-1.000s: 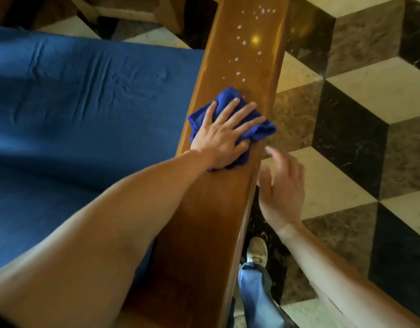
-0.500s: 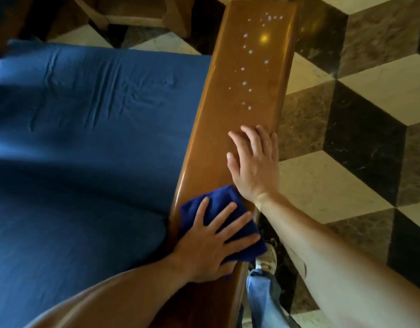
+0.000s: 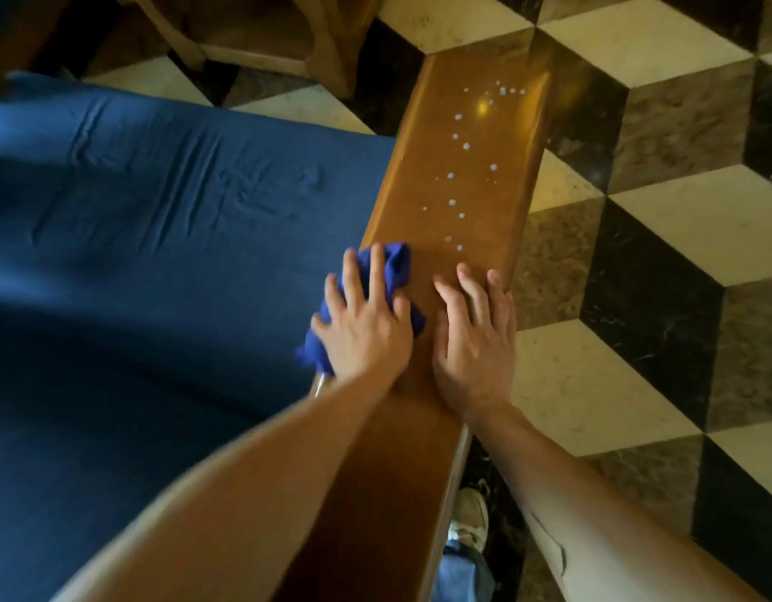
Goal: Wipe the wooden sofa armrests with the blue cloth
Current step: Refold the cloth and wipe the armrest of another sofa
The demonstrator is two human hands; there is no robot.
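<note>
Blue cloth [image 3: 396,260] pressed under flat left hand [image 3: 367,336], right hand [image 3: 475,341] flat on armrest [image 3: 497,219]

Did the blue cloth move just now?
Yes. The blue cloth under the left hand slid up the wooden armrest, away from the person, and now sits just short of the nearest white droplets.

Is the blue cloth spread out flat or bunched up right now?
Bunched up. The blue cloth sits crumpled under the left hand on the inner edge of the armrest, with folds bulging past the fingers.
</note>
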